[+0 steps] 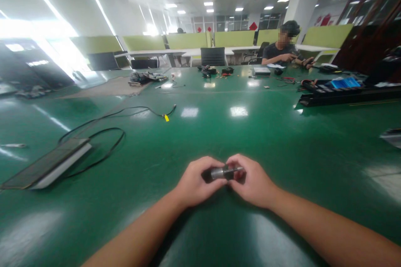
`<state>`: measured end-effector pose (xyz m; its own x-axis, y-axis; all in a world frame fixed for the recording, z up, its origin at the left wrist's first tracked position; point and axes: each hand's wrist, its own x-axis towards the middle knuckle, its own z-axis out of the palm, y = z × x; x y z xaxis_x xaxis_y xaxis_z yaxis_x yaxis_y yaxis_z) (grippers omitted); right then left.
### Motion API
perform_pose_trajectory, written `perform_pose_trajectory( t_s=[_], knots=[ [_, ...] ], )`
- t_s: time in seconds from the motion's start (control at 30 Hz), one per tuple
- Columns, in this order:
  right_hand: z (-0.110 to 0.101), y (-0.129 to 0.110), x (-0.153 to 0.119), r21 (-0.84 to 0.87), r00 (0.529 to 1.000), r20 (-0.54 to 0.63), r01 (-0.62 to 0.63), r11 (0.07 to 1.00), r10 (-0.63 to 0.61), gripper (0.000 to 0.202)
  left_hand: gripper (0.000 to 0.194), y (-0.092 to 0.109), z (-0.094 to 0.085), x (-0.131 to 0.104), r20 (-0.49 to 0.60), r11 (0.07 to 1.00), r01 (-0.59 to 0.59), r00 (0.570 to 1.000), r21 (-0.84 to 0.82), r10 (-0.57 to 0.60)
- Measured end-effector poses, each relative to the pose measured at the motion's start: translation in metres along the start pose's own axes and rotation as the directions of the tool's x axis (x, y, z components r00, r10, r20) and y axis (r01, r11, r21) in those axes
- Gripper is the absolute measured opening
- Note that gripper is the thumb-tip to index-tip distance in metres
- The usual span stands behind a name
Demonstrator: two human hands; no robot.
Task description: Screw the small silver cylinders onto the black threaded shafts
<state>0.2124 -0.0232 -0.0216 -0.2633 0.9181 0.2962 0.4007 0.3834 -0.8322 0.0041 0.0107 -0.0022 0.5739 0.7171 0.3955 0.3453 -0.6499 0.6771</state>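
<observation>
Between left hand point(196, 181) and right hand point(250, 181), a metal cylinder point(223, 172), gripped.

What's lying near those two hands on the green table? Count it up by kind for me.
Small metal cylinders, held between the left hand and right hand: 1
Flat panels with a dark face: 1
Black cables: 2, one looped at the panel, one with a yellow tag
Total: 4

**Green Table, Silver and Black Cylinder**

A glossy green table point(219, 133) is seen throughout. A silver-and-black metal cylinder point(226, 172) is shown at lower centre. A black cable point(103, 133) with a yellow tag point(166, 118) is seen left. Lime-green partitions point(188, 40) are ranged along the top.
</observation>
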Motion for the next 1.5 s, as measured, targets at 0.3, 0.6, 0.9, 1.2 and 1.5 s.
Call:
perform_pose_trajectory(
  t_s=[0.3, 0.6, 0.9, 1.2, 1.5],
  knots=[
    [-0.0059, -0.0043, -0.001, -0.054, 0.998, -0.019, 0.055, 0.997, -0.056, 0.024, 0.026, 0.0001, 0.0023, 0.0004, 0.012, 1.0, 0.015, 1.0, -0.01, -0.015],
    [-0.0063, -0.0029, -0.001, -0.064, 0.995, -0.027, 0.094, 0.994, -0.096, 0.024, 0.025, 0.0003, 0.003, 0.0003, -0.003, 0.999, 0.026, 1.0, 0.019, -0.026],
    [-0.0076, -0.0036, -0.0006, -0.073, 0.994, -0.012, 0.11, 0.991, -0.111, 0.017, 0.024, 0.0002, 0.0042, -0.0007, 0.019, 1.0, 0.015, 1.0, 0.024, -0.015],
    [-0.0079, -0.0024, 0.002, -0.055, 0.997, -0.024, 0.068, 0.996, -0.07, 0.014, 0.024, 0.0005, 0.0054, -0.0013, 0.024, 0.998, 0.021, 0.999, 0.067, -0.023],
    [-0.009, -0.0005, 0.0021, -0.055, 0.999, 0.005, 0.049, 0.997, -0.048, 0.012, 0.023, 0.0018, 0.005, -0.0012, 0.023, 0.997, 0.001, 1.0, 0.076, -0.003]
  ],
)
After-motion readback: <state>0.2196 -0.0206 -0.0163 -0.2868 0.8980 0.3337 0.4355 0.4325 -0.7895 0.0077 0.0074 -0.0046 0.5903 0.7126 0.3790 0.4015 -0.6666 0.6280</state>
